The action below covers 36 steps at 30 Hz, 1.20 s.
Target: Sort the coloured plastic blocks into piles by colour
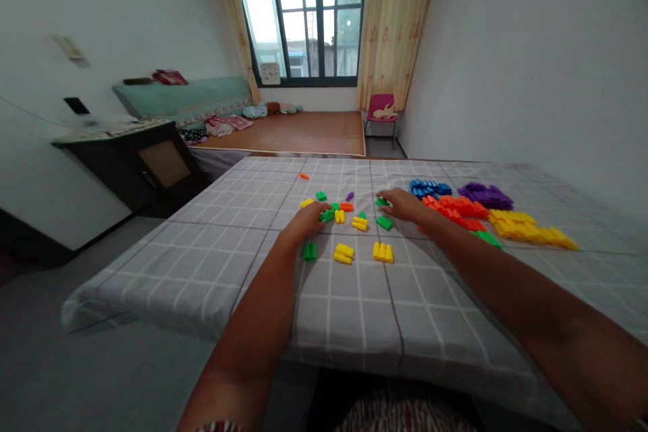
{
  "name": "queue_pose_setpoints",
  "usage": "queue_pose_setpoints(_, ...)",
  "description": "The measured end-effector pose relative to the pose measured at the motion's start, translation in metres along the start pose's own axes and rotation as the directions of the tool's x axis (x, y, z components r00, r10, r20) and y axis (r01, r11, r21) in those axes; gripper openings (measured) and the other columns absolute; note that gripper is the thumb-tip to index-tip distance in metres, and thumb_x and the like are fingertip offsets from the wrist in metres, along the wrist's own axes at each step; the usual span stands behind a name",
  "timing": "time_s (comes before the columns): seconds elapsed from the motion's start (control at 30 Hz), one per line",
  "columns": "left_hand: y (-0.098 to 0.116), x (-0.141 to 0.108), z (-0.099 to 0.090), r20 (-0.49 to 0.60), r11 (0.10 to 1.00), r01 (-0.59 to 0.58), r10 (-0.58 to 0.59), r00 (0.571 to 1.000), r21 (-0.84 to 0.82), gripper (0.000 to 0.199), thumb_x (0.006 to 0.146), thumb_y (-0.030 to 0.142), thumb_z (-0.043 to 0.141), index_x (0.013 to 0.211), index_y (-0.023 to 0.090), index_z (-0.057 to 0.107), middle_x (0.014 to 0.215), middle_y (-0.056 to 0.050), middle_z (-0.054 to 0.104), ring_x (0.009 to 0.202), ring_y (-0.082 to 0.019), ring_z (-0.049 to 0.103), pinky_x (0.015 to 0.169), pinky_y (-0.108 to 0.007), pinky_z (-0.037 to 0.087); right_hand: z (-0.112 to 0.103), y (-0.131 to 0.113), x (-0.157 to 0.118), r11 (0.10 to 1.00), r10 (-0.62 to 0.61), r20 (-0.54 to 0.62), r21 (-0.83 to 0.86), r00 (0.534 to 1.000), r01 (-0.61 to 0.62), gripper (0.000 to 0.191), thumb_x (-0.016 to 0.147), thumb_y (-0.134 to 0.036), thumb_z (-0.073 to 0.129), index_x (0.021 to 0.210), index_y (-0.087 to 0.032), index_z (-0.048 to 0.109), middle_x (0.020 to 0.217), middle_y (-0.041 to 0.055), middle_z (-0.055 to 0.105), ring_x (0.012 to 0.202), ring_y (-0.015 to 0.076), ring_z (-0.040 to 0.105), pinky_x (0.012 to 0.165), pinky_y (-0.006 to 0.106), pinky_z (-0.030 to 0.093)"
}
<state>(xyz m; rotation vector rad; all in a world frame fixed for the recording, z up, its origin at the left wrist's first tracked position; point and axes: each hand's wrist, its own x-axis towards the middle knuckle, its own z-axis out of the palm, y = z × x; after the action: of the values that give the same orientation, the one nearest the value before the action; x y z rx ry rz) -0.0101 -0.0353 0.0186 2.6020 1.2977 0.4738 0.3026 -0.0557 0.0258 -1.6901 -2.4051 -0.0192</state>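
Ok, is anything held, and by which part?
The left hand is at one green piece, the right hand at another green piece; any grip can't be told.

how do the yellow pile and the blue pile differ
The yellow pile is longer and trails off rightward; the blue pile is shorter and more compact. The yellow pile lies nearer the person, the blue pile farther back. Both are single-colour heaps on the cloth.
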Motion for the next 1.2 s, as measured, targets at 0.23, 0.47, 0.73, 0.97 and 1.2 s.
queue_pose_setpoints(0.23, 0.007, 0.001, -0.006, 0.05, 0.998, 0.011, -0.015, 0.999, 0.069, 0.057, 0.067, 0.008, 0.058, 0.123, 0.019, 0.059, 0.121, -0.009, 0.065, 0.102, -0.022, 0.064, 0.093, -0.031, 0.049, -0.058, 0.014, -0.095, 0.971, 0.063, -0.188, 0.241, 0.98, -0.016, 0.036, 0.083, -0.035, 0.059, 0.116, -0.02, 0.059, 0.1, 0.0073, 0.071, 0.089, 0.0207, 0.067, 0.075, 0.031, 0.051)
queue_pose_setpoints(0.47, 0.072, 0.018, -0.012, 0.021, 0.979, -0.146, 0.151, 0.988, -0.139, 0.053, 0.073, 0.013, 0.056, 0.125, 0.02, 0.055, 0.118, -0.007, 0.065, 0.1, -0.02, 0.064, 0.085, -0.032, 0.055, -0.089, 0.067, -0.199, 0.931, 0.306, -0.159, 0.256, 0.939, -0.26, 0.03, 0.079, -0.04, 0.059, 0.102, -0.019, 0.063, 0.097, 0.0068, 0.07, 0.075, 0.0188, 0.066, 0.067, 0.03, 0.051)
queue_pose_setpoints(0.73, 0.222, 0.029, 0.051, 0.225, 0.719, -0.652, 0.695, 0.683, -0.242, 0.05, 0.072, -0.001, 0.046, 0.115, 0.02, 0.062, 0.117, -0.006, 0.065, 0.113, -0.019, 0.057, 0.102, -0.034, 0.045, -0.042, 0.048, -0.239, 0.955, 0.254, -0.071, 0.175, 0.965, -0.238, 0.024, 0.082, -0.035, 0.058, 0.098, -0.018, 0.064, 0.097, 0.0089, 0.067, 0.082, 0.0201, 0.063, 0.069, 0.029, 0.046)
queue_pose_setpoints(0.97, 0.232, 0.018, 0.073, 0.085, 0.836, -0.517, 0.538, 0.839, -0.186, 0.031, 0.086, 0.014, 0.048, 0.113, 0.018, 0.062, 0.116, -0.01, 0.062, 0.11, -0.021, 0.057, 0.098, -0.036, 0.047, -0.033, 0.049, -0.246, 0.934, 0.251, -0.062, 0.276, 0.966, -0.225, 0.037, 0.076, -0.034, 0.068, 0.109, -0.017, 0.061, 0.099, 0.0079, 0.065, 0.075, 0.0162, 0.061, 0.069, 0.027, 0.045)
queue_pose_setpoints(1.2, 0.247, 0.016, 0.085, 0.181, 0.888, -0.438, 0.458, 0.87, -0.138, 0.026, 0.082, 0.028, 0.063, 0.106, 0.02, 0.059, 0.108, -0.006, 0.058, 0.09, -0.018, 0.061, 0.083, -0.031, 0.051, -0.032, 0.049, -0.244, 0.935, 0.298, -0.04, 0.212, 0.954, -0.284, 0.025, 0.077, -0.03, 0.066, 0.1, -0.02, 0.064, 0.086, 0.0035, 0.069, 0.074, 0.0175, 0.062, 0.063, 0.026, 0.039)
